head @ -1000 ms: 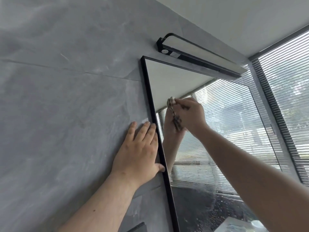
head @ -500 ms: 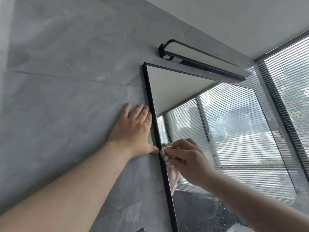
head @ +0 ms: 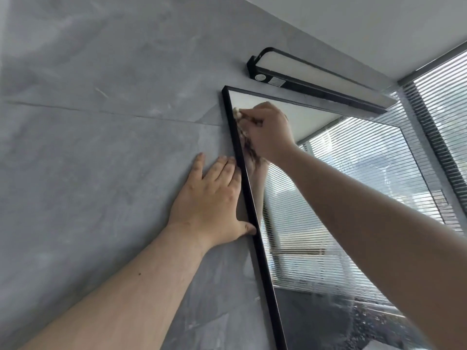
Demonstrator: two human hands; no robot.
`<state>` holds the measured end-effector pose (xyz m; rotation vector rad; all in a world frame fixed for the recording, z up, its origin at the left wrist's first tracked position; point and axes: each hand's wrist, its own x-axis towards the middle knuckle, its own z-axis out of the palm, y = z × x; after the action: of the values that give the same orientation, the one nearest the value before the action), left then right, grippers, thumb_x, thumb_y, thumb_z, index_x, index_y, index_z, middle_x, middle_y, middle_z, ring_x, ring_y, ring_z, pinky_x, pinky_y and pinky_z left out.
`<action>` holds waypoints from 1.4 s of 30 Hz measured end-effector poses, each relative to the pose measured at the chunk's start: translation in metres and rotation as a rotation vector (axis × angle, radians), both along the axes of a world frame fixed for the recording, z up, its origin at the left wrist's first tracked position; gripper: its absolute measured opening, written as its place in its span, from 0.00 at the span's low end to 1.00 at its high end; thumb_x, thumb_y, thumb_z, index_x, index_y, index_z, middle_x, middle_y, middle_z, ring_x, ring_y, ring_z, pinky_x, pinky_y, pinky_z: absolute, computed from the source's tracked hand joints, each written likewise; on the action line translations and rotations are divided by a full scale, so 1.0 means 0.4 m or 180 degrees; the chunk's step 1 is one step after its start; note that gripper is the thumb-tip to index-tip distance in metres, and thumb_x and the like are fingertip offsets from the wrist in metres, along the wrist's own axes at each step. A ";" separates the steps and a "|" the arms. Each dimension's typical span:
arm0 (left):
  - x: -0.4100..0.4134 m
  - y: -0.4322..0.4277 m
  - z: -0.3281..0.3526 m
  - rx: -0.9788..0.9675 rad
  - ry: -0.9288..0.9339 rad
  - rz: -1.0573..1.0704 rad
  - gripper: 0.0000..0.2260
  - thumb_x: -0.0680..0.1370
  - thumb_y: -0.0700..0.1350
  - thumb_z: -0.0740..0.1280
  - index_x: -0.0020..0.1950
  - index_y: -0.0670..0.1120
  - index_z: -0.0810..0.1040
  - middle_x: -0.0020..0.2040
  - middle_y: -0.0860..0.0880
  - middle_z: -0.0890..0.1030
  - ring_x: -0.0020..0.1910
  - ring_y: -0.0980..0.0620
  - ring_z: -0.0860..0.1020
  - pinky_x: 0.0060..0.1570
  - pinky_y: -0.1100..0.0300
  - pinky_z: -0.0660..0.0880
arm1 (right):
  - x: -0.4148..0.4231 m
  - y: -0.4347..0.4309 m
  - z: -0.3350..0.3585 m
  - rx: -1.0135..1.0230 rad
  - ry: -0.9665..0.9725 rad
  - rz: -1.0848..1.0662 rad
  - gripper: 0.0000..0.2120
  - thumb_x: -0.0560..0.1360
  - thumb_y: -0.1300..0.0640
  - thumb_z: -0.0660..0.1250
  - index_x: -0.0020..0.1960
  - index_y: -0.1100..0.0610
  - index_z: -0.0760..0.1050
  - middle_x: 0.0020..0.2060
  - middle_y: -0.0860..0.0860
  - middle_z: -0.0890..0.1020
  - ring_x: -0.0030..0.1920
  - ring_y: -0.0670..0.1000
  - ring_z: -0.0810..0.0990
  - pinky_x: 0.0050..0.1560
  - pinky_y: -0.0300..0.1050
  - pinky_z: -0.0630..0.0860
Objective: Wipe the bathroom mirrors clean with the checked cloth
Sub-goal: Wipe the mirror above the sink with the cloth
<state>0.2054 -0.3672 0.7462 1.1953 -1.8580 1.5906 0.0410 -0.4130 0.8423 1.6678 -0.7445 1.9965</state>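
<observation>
A: From the head view, your right hand (head: 269,132) grips the checked cloth (head: 238,115) bunched against the mirror (head: 328,198), high beside the black frame (head: 249,198).

B: And your left hand (head: 209,198)?

A: Fingers flat on the wall (head: 101,147). Flatten that cloth; run 1 steady stroke along the frame.

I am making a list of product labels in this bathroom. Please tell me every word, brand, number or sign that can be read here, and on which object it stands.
No text here can be read.
Wall light: a small grey label on its black underside, print too small and blurred to read.
Mirror, checked cloth, grey wall tiles: no writing visible.
</observation>
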 end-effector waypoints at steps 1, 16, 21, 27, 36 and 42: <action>-0.001 0.003 0.000 -0.0005 0.0007 -0.0011 0.54 0.68 0.78 0.54 0.81 0.42 0.49 0.82 0.44 0.49 0.81 0.48 0.45 0.76 0.39 0.40 | 0.002 0.004 0.013 0.0033 -0.0049 0.0021 0.12 0.76 0.55 0.71 0.59 0.50 0.83 0.50 0.46 0.79 0.55 0.50 0.76 0.60 0.42 0.69; -0.019 0.036 0.049 0.0138 -0.0203 -0.0038 0.46 0.66 0.78 0.61 0.71 0.46 0.71 0.72 0.47 0.70 0.72 0.47 0.66 0.73 0.46 0.56 | -0.080 0.026 -0.391 0.0283 0.0976 -0.0431 0.12 0.73 0.58 0.73 0.56 0.50 0.84 0.47 0.42 0.79 0.50 0.50 0.76 0.52 0.47 0.72; -0.005 0.026 0.144 -0.0034 -0.0053 0.0196 0.58 0.62 0.81 0.59 0.79 0.41 0.58 0.80 0.43 0.58 0.79 0.45 0.54 0.78 0.46 0.48 | -0.074 0.014 -0.407 0.0052 0.0813 -0.0561 0.13 0.72 0.55 0.69 0.55 0.49 0.85 0.47 0.43 0.80 0.50 0.48 0.75 0.51 0.41 0.70; -0.002 -0.002 0.136 0.0018 0.0047 0.0076 0.59 0.64 0.81 0.56 0.81 0.42 0.48 0.82 0.44 0.49 0.81 0.48 0.44 0.78 0.45 0.40 | -0.012 0.001 -0.284 -0.0115 0.0329 -0.0476 0.12 0.77 0.57 0.69 0.59 0.53 0.83 0.52 0.48 0.81 0.53 0.54 0.74 0.55 0.42 0.68; -0.001 -0.009 0.136 -0.0129 -0.0049 0.0072 0.58 0.65 0.81 0.55 0.81 0.41 0.48 0.82 0.43 0.51 0.81 0.46 0.47 0.78 0.44 0.42 | 0.039 -0.029 0.008 -0.0040 -0.0168 -0.0135 0.15 0.83 0.51 0.59 0.67 0.49 0.77 0.58 0.47 0.76 0.61 0.52 0.68 0.55 0.36 0.58; -0.001 -0.008 0.134 -0.0229 -0.0112 0.0067 0.58 0.64 0.81 0.55 0.80 0.40 0.52 0.81 0.42 0.55 0.80 0.45 0.51 0.78 0.44 0.43 | 0.033 -0.035 0.136 0.0122 -0.0237 0.0112 0.15 0.82 0.50 0.61 0.66 0.47 0.79 0.62 0.47 0.75 0.64 0.53 0.66 0.62 0.37 0.57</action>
<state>0.2050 -0.3706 0.7999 1.1667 -1.7990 1.6855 0.0542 -0.4270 0.8965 1.6467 -0.7896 2.0909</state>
